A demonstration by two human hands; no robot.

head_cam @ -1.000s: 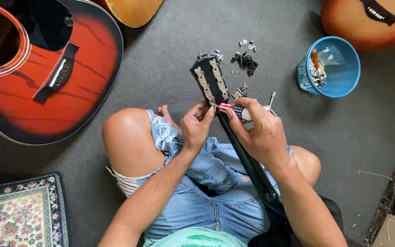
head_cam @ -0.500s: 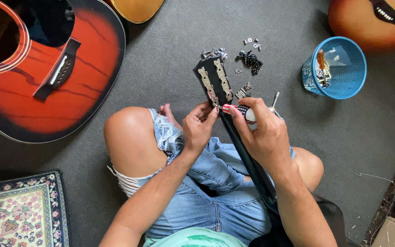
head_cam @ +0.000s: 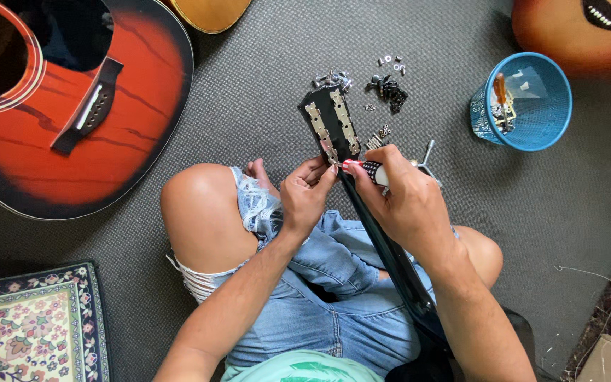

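hands meet at the foot of a black guitar headstock (head_cam: 332,127), which lies face-down across the person's lap with its neck (head_cam: 390,262) running back toward the right hip and its tip pointing away over the grey carpet (head_cam: 249,106). right hand (head_cam: 406,201) is clamped round a small screwdriver (head_cam: 363,168) with a red and black handle, its tip aimed left at the lower end of the silver tuner plates (head_cam: 334,131). left hand (head_cam: 307,197) pinches its fingertips together at that same spot, touching the headstock's edge; whether it holds a screw i cannot tell. beyond the tip lie loose screws and metal parts (head_cam: 387,88), near but apart. blue basket (head_cam: 525,102) stands well off to the right, red guitar body (head_cam: 72,106) to the left, leaving open carpet on both sides.
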